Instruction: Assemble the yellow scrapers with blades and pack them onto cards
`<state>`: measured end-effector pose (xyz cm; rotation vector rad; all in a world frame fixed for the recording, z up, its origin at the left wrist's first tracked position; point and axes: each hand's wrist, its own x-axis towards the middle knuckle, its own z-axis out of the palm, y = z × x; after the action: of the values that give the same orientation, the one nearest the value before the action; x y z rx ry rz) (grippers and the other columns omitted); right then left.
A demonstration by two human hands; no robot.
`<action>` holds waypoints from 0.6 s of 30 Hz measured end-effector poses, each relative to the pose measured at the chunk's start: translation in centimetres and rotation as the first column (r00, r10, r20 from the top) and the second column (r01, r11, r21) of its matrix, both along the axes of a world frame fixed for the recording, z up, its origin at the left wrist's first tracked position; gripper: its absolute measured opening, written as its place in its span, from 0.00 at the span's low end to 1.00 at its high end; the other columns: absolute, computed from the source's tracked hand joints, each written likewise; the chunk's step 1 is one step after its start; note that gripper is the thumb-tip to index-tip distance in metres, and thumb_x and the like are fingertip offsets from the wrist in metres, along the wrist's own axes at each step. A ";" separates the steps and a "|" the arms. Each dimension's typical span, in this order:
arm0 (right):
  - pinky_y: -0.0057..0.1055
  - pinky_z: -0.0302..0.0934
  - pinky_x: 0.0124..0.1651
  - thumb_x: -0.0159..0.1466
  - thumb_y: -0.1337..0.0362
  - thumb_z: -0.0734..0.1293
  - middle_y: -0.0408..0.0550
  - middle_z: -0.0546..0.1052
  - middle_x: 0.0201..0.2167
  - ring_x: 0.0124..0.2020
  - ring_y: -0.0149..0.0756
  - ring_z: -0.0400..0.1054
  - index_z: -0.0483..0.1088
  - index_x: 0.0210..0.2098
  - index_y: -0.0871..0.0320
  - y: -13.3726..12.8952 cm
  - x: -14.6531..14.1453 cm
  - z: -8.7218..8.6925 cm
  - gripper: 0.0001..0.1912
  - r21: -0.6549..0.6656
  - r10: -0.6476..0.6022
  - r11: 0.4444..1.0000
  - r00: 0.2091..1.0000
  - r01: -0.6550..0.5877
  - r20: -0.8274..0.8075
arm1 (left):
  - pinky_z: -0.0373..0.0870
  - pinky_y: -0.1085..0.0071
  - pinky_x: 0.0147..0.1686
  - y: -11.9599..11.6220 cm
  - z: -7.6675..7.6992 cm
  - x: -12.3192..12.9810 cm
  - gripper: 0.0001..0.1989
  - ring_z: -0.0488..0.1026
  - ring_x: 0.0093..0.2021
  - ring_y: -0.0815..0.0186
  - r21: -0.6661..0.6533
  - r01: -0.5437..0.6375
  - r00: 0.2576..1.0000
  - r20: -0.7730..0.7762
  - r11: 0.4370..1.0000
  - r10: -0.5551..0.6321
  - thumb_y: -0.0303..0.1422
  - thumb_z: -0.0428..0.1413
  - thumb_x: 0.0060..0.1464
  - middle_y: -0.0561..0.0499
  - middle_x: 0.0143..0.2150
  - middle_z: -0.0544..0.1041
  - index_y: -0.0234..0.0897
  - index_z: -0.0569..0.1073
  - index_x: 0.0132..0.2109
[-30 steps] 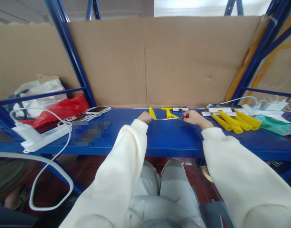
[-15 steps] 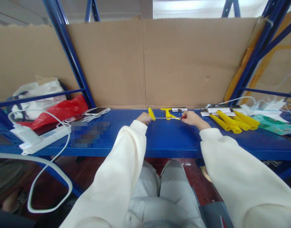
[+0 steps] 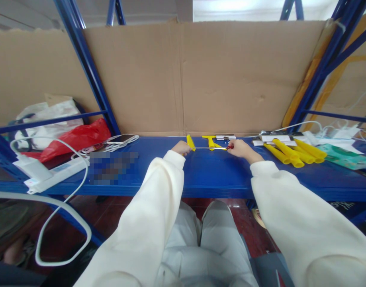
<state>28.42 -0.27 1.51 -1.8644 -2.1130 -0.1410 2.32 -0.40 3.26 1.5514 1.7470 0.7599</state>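
Observation:
My left hand (image 3: 182, 148) is closed on a yellow plastic piece (image 3: 190, 142) above the blue shelf, its flared end showing past my fingers. My right hand (image 3: 240, 149) grips the red handle of a screwdriver (image 3: 211, 148), whose thin metal shaft points left and reaches the yellow piece. Just behind the shaft lie yellow T-shaped parts (image 3: 211, 141), beside a white and black piece (image 3: 225, 137). Several yellow handles (image 3: 286, 153) lie on the shelf to the right of my right hand, next to white and black pieces (image 3: 275, 139).
On the blue shelf (image 3: 218, 175) at the left are a phone (image 3: 120, 139) with white cables, a white power strip (image 3: 55, 175) and a red bag (image 3: 77, 139). A green packet (image 3: 347, 156) lies far right. Cardboard (image 3: 183, 79) stands behind, between blue posts.

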 end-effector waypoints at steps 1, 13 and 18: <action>0.27 0.62 0.36 0.58 0.68 0.67 0.53 0.82 0.36 0.37 0.40 0.75 0.77 0.36 0.58 0.0 0.0 0.0 0.07 0.000 0.000 1.000 1.000 0.000 0.003 | 0.58 0.75 0.22 -0.1 0.0 0.0 0.03 0.62 0.17 0.73 0.000 0.002 1.000 -0.006 1.000 -0.002 0.23 0.59 0.54 0.54 0.20 0.71 0.29 0.79 0.36; 0.28 0.63 0.38 0.58 0.68 0.68 0.53 0.82 0.39 0.40 0.41 0.76 0.77 0.37 0.58 0.0 -0.3 0.0 0.08 -0.006 -0.005 1.000 1.000 0.005 0.004 | 0.57 0.76 0.21 -0.6 0.4 0.2 0.03 0.59 0.16 0.75 -0.005 0.009 1.000 -0.018 1.000 -0.009 0.23 0.59 0.55 0.56 0.18 0.67 0.30 0.77 0.33; 0.28 0.63 0.40 0.59 0.68 0.67 0.55 0.82 0.40 0.41 0.42 0.76 0.77 0.38 0.59 -0.1 -0.4 0.0 0.09 -0.018 -0.010 1.000 1.000 0.010 0.013 | 0.56 0.76 0.20 -0.5 0.3 0.1 0.03 0.60 0.16 0.74 -0.014 0.014 1.000 0.012 1.000 -0.014 0.24 0.59 0.54 0.57 0.17 0.66 0.31 0.77 0.33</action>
<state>28.07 -0.40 1.54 -1.8891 -2.1208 -0.1375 2.42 -0.89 3.53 1.5452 1.7279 0.7469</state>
